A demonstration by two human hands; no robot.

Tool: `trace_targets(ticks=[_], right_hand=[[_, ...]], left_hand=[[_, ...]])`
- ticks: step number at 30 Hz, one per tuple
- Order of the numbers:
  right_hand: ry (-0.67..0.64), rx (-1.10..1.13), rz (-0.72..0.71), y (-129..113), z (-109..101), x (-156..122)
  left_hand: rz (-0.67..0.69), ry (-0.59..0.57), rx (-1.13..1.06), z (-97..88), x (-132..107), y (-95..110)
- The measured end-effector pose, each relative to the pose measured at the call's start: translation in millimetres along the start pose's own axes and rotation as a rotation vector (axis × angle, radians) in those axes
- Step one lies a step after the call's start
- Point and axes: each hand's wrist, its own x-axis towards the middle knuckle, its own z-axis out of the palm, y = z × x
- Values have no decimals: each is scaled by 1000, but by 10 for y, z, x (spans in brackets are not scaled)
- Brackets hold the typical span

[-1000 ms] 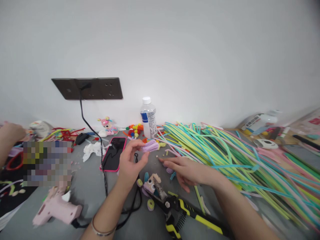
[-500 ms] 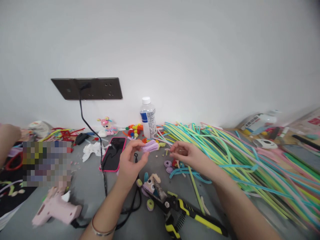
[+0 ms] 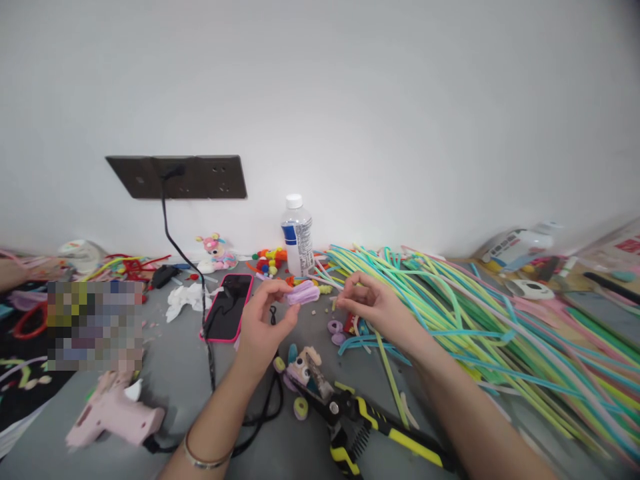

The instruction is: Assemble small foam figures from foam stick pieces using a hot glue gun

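Between the thumb and fingers of my left hand (image 3: pixel 265 320) is a folded, fuzzy lilac pipe cleaner piece (image 3: pixel 304 292), held above the table. My right hand (image 3: pixel 373 303) is just to its right, apart from it, with fingertips drawn together; anything between them is too small to make out. Below lie lilac loops (image 3: pixel 336 331) and a small figure (image 3: pixel 305 370) with googly eyes. Yellow-and-black pliers (image 3: pixel 370 423) lie in front of me, their jaws against the figure. A small green-and-lilac oval piece (image 3: pixel 301 409) sits beside them.
A big bundle of pastel pipe cleaners (image 3: pixel 450 327) covers the right side. Behind stand a bottle (image 3: pixel 297 240) and a pink figure (image 3: pixel 216 250). On the left are a phone (image 3: pixel 229 310), crumpled tissue (image 3: pixel 185 300), a corded pink glue gun (image 3: pixel 117 413) and another person's arm (image 3: pixel 15 273).
My right hand has shifted slightly up, its fingers drawing closer together. My left hand keeps the lilac piece in nearly the same place. The other person's arm at the left has lowered.
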Motion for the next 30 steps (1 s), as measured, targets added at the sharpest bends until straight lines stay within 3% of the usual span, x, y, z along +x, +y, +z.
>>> trace_targets(ticks=[4, 12, 17, 22, 30], right_hand=[[-3, 0, -29, 26, 32, 1], [-36, -404, -204, 70, 271, -62], [-134, -539, -181, 100, 311, -89], [-61, -631, -373, 77, 242, -71], [43, -508, -310, 100, 233, -30]], left_hand=[[-4, -2, 2, 3, 0, 12], [-5, -7, 13, 12, 6, 10], [-5, -6, 5, 14, 1, 12], [-9, -12, 13, 10, -5, 16], [-7, -44, 23, 12, -8, 14]])
